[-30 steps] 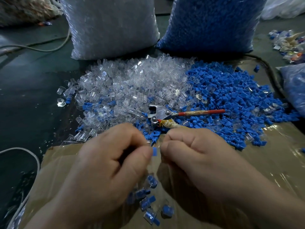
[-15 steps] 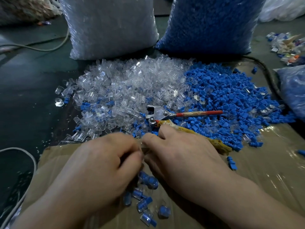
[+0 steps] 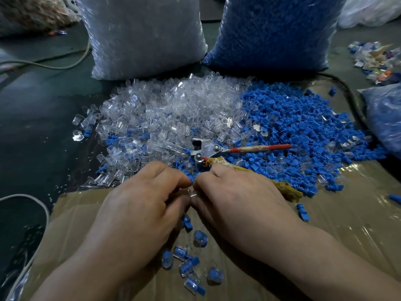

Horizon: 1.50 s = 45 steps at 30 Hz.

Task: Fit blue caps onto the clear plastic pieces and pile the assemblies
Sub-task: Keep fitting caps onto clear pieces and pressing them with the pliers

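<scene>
My left hand [image 3: 141,205] and my right hand [image 3: 234,198] meet fingertip to fingertip over the cardboard, both pinching a small clear plastic piece [image 3: 192,193] between them; any blue cap in it is hidden by the fingers. Beyond the hands lies a heap of clear pieces [image 3: 165,114], and to its right a heap of blue caps [image 3: 303,127]. Several finished assemblies [image 3: 188,263], clear with blue inside, lie scattered on the cardboard below my hands.
Pliers with a red handle [image 3: 217,148] lie across the heaps. Two big bags stand behind, one of clear pieces [image 3: 143,35], one of blue caps [image 3: 273,31]. The taped cardboard sheet [image 3: 347,224] covers the near floor. A white cable [image 3: 28,200] curves at left.
The blue cap seen between my fingertips a second ago is hidden now. My hands moved closer together and slightly forward, toward the heaps.
</scene>
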Each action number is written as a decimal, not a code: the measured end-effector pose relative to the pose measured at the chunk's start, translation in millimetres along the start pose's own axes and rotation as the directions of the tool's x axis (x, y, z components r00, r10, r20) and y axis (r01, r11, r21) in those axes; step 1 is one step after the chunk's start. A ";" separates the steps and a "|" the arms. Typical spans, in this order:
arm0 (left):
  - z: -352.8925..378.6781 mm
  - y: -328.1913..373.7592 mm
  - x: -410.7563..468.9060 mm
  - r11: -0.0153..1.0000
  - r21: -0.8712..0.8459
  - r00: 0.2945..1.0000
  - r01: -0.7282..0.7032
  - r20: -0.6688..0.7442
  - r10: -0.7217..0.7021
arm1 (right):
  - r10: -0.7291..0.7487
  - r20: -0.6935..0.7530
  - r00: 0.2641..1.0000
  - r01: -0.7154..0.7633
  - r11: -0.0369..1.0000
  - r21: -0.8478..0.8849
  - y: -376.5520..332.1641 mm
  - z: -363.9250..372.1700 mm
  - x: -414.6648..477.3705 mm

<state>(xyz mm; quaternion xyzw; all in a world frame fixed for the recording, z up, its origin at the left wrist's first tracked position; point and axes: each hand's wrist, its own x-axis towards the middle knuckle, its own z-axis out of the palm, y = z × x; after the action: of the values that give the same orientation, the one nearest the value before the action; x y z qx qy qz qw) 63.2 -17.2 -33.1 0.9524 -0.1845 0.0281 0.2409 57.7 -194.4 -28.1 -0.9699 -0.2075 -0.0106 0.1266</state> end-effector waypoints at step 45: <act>15.7 12.0 -2.4 0.571 -0.815 0.981 0.105 -0.008 -0.192 | 0.059 -0.247 0.967 0.055 0.900 0.433 6.2 -22.4 -14.6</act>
<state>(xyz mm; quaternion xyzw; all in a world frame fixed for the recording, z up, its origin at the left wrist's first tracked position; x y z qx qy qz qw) 56.0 -33.5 -41.9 0.7471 -0.0848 -0.0341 0.6584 47.6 -211.3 -9.0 -0.9077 -0.1857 -0.0879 0.3659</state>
